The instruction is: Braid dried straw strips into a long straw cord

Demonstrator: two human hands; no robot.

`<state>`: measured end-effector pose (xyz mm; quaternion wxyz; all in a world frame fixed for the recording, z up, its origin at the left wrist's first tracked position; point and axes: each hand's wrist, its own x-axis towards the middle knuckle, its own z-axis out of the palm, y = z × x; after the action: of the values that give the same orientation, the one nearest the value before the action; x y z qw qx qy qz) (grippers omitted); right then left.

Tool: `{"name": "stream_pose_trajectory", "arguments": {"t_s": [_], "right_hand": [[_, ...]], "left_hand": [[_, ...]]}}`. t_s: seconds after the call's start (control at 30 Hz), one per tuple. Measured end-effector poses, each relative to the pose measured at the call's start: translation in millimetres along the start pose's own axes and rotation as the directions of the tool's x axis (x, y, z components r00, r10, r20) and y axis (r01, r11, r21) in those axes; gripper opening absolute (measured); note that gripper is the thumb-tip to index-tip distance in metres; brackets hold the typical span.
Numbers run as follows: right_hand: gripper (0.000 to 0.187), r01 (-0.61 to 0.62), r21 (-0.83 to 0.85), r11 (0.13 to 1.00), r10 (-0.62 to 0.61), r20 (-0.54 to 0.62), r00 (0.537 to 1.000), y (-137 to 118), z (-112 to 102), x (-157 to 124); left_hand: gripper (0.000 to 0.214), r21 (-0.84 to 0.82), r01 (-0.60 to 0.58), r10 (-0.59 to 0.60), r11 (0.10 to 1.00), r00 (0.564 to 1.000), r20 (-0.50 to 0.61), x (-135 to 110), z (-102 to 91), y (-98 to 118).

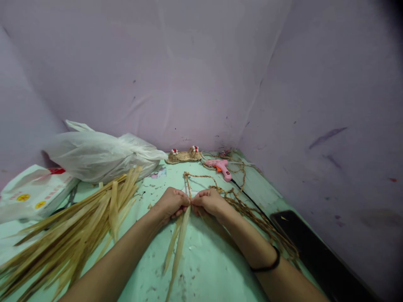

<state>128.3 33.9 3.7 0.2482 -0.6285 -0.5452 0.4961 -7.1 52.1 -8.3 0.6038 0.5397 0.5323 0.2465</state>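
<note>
My left hand (174, 203) and my right hand (209, 201) meet at the middle of the table, fingers pinched together. Between them they grip the lower end of a thin twisted cord (188, 184) of dried plant fibre. Loose dried leaf strips (181, 243) hang from the pinch toward me. From its far end the cord bends to the right and runs past my right hand into a tangle of finished cord (252, 214). My fingertips hide the exact point where strips and cord join.
A pile of dried leaf strips (78, 226) lies at the left, before a tied white plastic bag (107, 155) and a printed white bag (34, 193). At the back are a woven piece (184, 157) and a pink glue gun (222, 167). A black object (315, 251) lies right.
</note>
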Motion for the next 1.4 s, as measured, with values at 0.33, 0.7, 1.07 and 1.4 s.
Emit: {"name": "stream_pose_trajectory", "arguments": {"t_s": [0.33, 0.7, 1.07, 1.4], "right_hand": [[0.025, 0.126, -0.139, 0.982, -0.155, -0.22, 0.963, 20.6, 0.0, 10.5], [0.017, 0.1, 0.114, 0.988, -0.105, 0.037, 0.994, 6.1, -2.9, 0.5], [0.013, -0.021, 0.365, 0.931, 0.002, 0.053, 0.999, -0.2, -2.4, -4.5], [0.01, -0.002, 0.203, 0.979, 0.006, -0.021, 1.0, 3.0, -6.6, 0.2]], "left_hand": [[0.008, -0.111, -0.03, 0.033, 0.993, 0.999, 0.021, -3.5, -0.5, 3.0], [0.014, -0.142, -0.031, 0.036, 0.989, 0.999, 0.034, -2.1, -0.3, 2.3], [0.016, -0.122, -0.053, 0.06, 0.991, 0.996, 0.058, -0.6, -1.3, 1.1], [0.012, -0.021, -0.014, 0.015, 1.0, 0.998, 0.056, -4.2, 1.3, 5.9]]}}
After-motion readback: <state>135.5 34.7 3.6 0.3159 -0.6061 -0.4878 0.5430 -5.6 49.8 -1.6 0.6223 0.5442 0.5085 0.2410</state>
